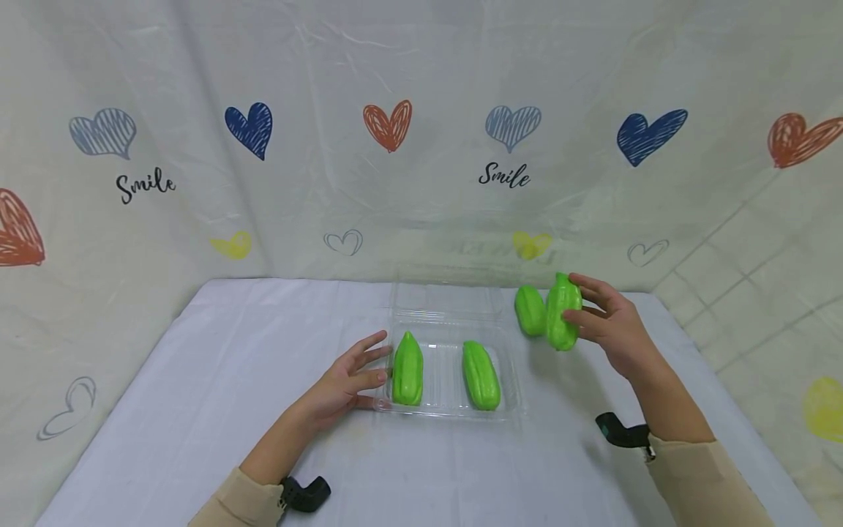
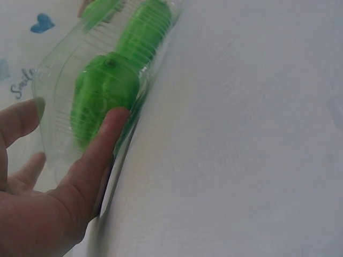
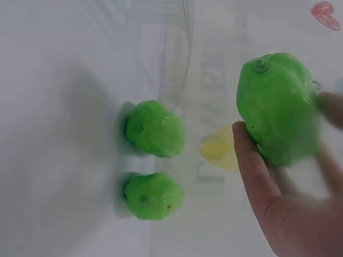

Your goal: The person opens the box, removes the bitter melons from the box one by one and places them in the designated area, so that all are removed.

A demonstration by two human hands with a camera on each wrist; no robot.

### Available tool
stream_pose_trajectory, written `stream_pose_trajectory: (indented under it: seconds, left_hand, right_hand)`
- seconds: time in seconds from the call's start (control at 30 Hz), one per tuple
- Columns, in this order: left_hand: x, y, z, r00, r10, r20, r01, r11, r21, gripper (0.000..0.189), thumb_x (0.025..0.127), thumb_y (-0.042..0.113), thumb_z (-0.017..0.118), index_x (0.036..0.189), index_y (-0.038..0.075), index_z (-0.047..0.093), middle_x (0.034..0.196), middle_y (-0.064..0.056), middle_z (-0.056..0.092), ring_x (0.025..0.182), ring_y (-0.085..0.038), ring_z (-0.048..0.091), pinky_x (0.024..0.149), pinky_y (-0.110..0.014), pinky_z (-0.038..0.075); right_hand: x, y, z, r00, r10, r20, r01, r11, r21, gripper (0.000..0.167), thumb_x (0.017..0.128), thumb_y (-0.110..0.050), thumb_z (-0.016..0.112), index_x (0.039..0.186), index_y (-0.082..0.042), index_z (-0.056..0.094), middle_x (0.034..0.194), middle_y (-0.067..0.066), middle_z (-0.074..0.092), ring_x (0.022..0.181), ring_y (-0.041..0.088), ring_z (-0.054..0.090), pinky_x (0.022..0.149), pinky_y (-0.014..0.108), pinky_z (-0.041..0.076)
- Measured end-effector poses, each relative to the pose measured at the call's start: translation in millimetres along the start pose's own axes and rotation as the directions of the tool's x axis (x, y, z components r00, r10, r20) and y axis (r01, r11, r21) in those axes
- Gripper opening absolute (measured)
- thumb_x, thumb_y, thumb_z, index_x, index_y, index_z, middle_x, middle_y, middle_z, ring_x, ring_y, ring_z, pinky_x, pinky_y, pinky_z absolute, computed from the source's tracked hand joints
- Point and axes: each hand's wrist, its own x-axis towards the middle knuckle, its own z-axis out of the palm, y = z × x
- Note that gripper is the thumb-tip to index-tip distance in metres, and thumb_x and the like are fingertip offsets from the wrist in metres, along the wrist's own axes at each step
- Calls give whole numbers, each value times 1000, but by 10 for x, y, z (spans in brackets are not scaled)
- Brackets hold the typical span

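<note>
Upright in the fingertips of my right hand (image 1: 615, 326) is a shiny green ribbed fruit (image 1: 563, 313), long with a small stem end. It is raised off the table at the right. The right wrist view has two more such green fruits, an upper one (image 3: 155, 129) and a lower one (image 3: 154, 196), on the table beyond it. My left hand (image 1: 345, 384) touches the left side of a clear plastic box (image 1: 441, 413), fingers spread and fairly straight. Inside the box, one green fruit (image 1: 408, 369) lies along the left wall and another (image 1: 482, 375) toward the right, with a gap between them.
The box's clear hinged lid (image 1: 448, 300) is folded back toward the rear wall. A white cloth (image 1: 250, 351) covers the table. Behind it hangs a pale sheet (image 1: 435, 58) printed with hearts and words. Black wrist cameras (image 1: 306, 494) sit at both cuffs.
</note>
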Motion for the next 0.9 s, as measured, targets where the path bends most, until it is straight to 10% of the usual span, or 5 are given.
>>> stream_pose_trajectory:
  seconds: [0.9]
  left_hand:
    - [-6, 21, 22, 1000, 0, -9, 0, 1000, 7, 74, 100, 5, 57, 160, 25, 19, 163, -10, 23, 142, -43, 37, 87, -52, 57]
  right_hand:
    - [99, 196, -240, 995, 92, -36, -94, 994, -59, 69, 99, -24, 64, 158, -21, 28, 160, 27, 22, 112, 2, 50, 79, 18, 55]
